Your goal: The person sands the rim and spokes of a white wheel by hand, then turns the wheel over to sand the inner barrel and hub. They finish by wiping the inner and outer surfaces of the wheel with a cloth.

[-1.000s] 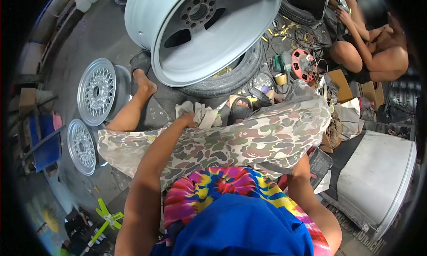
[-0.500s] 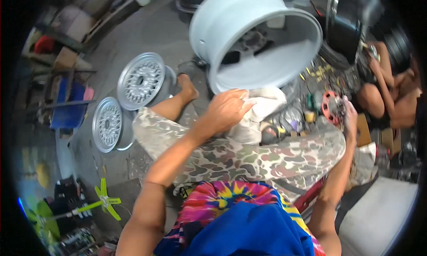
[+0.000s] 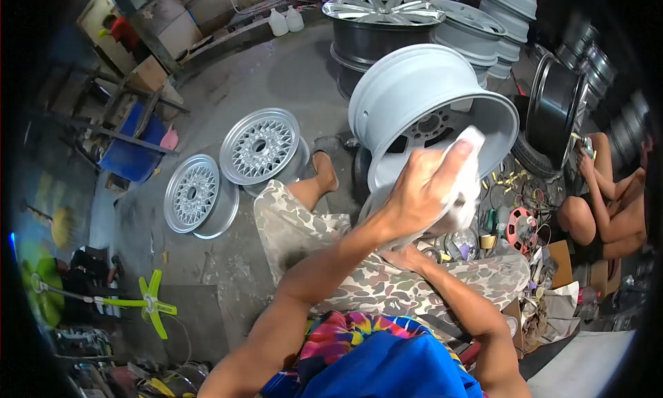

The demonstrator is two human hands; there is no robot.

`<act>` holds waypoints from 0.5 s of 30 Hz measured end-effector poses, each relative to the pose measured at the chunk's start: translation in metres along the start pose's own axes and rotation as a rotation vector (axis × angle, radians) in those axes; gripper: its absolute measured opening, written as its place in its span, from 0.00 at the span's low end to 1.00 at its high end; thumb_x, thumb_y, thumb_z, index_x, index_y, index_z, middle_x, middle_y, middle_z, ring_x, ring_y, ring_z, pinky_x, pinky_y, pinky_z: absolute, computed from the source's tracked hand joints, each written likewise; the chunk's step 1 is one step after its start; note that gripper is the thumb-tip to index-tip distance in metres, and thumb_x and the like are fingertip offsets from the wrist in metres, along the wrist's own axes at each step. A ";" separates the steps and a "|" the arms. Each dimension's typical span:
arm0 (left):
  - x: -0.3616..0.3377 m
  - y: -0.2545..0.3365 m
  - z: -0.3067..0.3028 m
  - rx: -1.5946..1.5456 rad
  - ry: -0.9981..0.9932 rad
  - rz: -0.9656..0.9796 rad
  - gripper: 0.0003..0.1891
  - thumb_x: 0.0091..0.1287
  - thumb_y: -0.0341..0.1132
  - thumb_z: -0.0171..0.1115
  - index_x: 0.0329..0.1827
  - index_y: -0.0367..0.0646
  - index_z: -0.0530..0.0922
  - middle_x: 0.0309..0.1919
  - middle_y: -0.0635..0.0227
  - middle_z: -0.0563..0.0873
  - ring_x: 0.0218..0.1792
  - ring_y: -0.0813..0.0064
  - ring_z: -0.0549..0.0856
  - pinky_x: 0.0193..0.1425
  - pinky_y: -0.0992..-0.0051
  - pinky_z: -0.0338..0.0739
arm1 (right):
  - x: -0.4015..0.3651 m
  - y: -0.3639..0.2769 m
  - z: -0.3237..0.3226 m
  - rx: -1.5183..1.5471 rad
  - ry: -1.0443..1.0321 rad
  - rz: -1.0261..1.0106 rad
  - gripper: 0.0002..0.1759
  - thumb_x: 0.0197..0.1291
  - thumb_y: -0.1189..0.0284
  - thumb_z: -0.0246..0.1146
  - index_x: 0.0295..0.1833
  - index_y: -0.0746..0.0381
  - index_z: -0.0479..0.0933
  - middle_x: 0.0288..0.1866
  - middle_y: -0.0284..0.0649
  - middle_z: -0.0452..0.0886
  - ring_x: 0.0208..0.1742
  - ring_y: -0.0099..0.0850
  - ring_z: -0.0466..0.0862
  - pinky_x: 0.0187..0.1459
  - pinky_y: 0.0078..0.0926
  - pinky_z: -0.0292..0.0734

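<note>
My left hand [image 3: 423, 191] is closed round a bunched white cloth [image 3: 468, 184], thumb uppermost, in front of the open side of a large pale grey wheel rim [image 3: 407, 87]. The rim is tilted towards me just beyond my knees, its hub and bolt holes showing inside. Low over my camouflage trousers [image 3: 476, 277], my right hand [image 3: 409, 258] lies beneath the cloth. Its fingers are hidden behind my left wrist, so I cannot tell what they hold.
Two silver mesh wheels [image 3: 260, 146] stand at left, near a green fan [image 3: 153, 303]. Stacked rims [image 3: 387, 14] rise behind. At right are a red reel [image 3: 521, 229], loose small parts, a cardboard box [image 3: 561, 265] and a seated person [image 3: 597, 197].
My left hand has lifted the cloth from my lap up before the rim. My right hand has come from beside the red reel to my lap. The view has tilted upward.
</note>
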State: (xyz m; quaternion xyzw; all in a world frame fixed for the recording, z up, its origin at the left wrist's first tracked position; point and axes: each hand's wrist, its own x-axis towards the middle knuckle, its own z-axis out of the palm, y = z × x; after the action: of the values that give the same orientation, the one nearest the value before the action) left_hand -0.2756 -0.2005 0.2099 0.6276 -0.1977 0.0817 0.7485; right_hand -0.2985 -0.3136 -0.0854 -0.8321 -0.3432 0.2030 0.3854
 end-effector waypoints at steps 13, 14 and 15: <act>-0.024 -0.067 -0.090 0.895 0.283 0.187 0.07 0.76 0.34 0.61 0.46 0.38 0.79 0.30 0.47 0.86 0.31 0.49 0.87 0.35 0.59 0.78 | -0.071 -0.038 -0.173 1.149 0.688 0.085 0.19 0.77 0.63 0.61 0.60 0.67 0.82 0.53 0.38 0.88 0.49 0.23 0.87 0.52 0.25 0.84; -0.023 -0.053 -0.088 0.874 0.312 0.129 0.07 0.76 0.34 0.61 0.46 0.38 0.80 0.29 0.51 0.86 0.29 0.58 0.87 0.34 0.63 0.77 | -0.071 -0.047 -0.184 1.198 0.852 -0.009 0.23 0.78 0.59 0.58 0.63 0.68 0.79 0.54 0.41 0.88 0.50 0.27 0.89 0.53 0.27 0.84; -0.025 -0.044 -0.084 0.852 0.318 0.117 0.07 0.76 0.33 0.62 0.46 0.38 0.81 0.28 0.57 0.87 0.28 0.63 0.86 0.35 0.65 0.78 | -0.074 -0.053 -0.193 1.327 0.915 -0.057 0.23 0.79 0.58 0.57 0.62 0.68 0.79 0.55 0.43 0.88 0.51 0.30 0.89 0.55 0.29 0.85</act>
State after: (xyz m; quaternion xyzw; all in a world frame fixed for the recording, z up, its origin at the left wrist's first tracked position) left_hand -0.2658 -0.1242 0.1491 0.8471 -0.0644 0.2930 0.4387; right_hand -0.2544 -0.4392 0.0815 -0.4211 0.0196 -0.0064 0.9068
